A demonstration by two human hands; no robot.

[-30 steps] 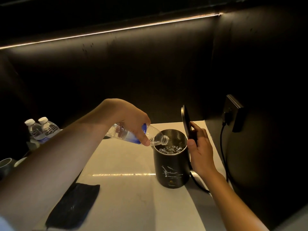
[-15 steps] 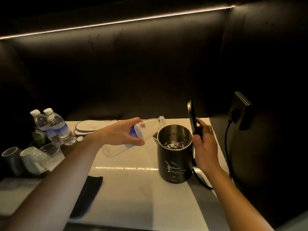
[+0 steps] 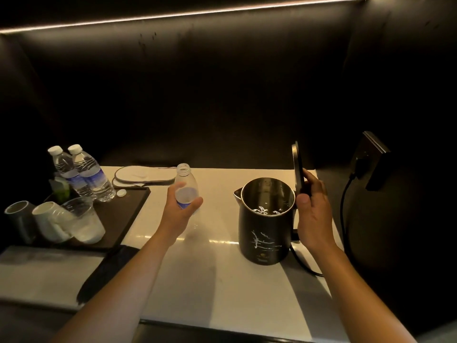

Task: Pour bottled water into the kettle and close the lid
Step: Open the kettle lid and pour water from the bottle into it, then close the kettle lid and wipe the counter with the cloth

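A black kettle (image 3: pixel 265 233) with white markings stands on the white counter (image 3: pixel 222 280), and water glints inside it. Its lid (image 3: pixel 298 167) is swung up on edge at the right of the rim. My right hand (image 3: pixel 312 209) grips the lid's lower part and the handle side. My left hand (image 3: pixel 181 206) holds an uncapped clear plastic bottle (image 3: pixel 186 184) upright, well left of the kettle, just above or on the counter. The bottle looks nearly empty.
A dark tray (image 3: pixel 128 209) at left carries two sealed water bottles (image 3: pixel 84 174), cups (image 3: pixel 49 221), a glass and a white bottle cap (image 3: pixel 121 193). Flat white slippers (image 3: pixel 143 175) lie behind. A dark cloth (image 3: pixel 108 271) lies in front. The kettle's cord (image 3: pixel 343 214) runs to a wall socket (image 3: pixel 371 159).
My left hand tipped the bottle back from over the kettle's mouth, carried it left and set it upright. My right hand stayed on the raised lid.
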